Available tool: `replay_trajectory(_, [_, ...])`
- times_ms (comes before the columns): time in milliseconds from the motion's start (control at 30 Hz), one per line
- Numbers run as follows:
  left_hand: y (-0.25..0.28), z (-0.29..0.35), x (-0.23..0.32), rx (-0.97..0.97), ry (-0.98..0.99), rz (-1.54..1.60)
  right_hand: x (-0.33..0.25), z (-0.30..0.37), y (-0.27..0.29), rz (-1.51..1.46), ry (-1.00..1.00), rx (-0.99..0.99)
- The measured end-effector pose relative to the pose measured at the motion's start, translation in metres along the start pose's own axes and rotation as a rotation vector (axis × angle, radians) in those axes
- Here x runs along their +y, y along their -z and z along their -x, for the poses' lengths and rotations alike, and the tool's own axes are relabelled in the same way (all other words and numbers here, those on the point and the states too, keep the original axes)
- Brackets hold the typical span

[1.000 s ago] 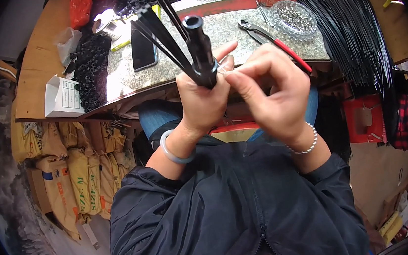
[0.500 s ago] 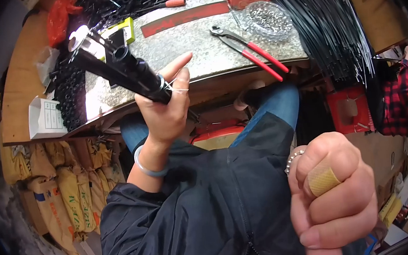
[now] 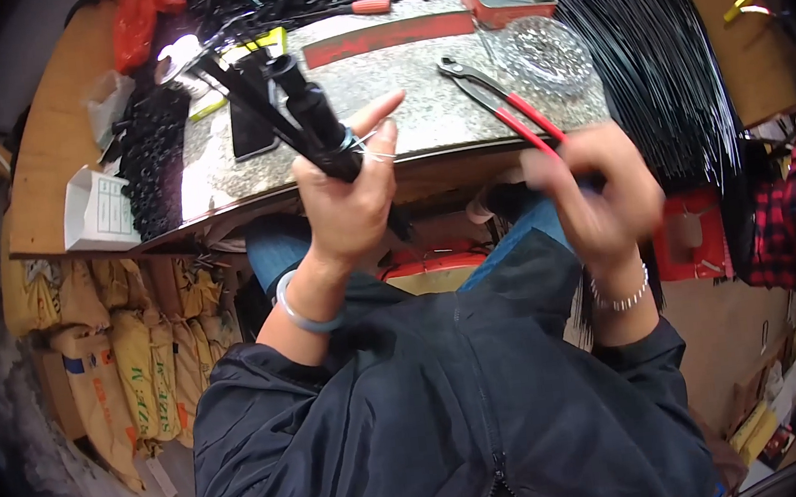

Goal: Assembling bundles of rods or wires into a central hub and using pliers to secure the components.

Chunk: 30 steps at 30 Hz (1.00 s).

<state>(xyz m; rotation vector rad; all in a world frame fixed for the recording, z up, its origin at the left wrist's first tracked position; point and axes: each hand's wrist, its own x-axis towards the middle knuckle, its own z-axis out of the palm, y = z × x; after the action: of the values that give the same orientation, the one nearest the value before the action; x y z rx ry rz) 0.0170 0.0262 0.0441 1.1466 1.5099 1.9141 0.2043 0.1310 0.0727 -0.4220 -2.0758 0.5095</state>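
My left hand (image 3: pixel 354 200) is closed round a bundle of black tubes and rods (image 3: pixel 311 112) with a thicker, open-ended sleeve among them. The bundle points up and to the left over the worktop's front edge, and a thin pale strand wraps round the thumb and the bundle. My left index finger sticks out to the right. My right hand (image 3: pixel 601 193) is smeared by motion beside the handles of red-handled pliers (image 3: pixel 510 111). Whether it touches them or holds anything I cannot make out. The pliers lie on the speckled worktop (image 3: pixel 381 85).
Behind the pliers are a clear dish of small metal parts (image 3: pixel 543 57) and a red tin (image 3: pixel 508 2). Long black rods (image 3: pixel 650 57) fill the right side. A red strip (image 3: pixel 386 38), a dark phone (image 3: pixel 251 118) and a white box (image 3: pixel 96 212) lie leftward. A person in a checked sleeve (image 3: pixel 789 227) is at right.
My right hand has moved from a fist near my body, forward and left to the pliers' handles. My left hand with the bundle has shifted slightly right in the picture, as has the whole worktop.
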Motion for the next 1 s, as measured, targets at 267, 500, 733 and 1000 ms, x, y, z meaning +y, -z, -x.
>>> replay_trajectory(267, [0.005,0.0,0.0,0.03,0.001,0.016,0.088,0.031,-0.044,0.677,-0.029,-0.219])
replay_trajectory(500, [0.01,-0.005,-0.004,0.067,-0.012,0.005,0.041,0.031,-0.002,-0.217,-0.298,-0.328])
replay_trajectory(733, [0.004,-0.007,-0.007,0.115,0.077,0.057,-0.021,0.003,0.022,0.397,0.172,-0.247])
replay_trajectory(1000, [0.001,-0.002,-0.002,0.112,0.069,0.081,-0.031,0.005,0.024,0.585,0.281,-0.249])
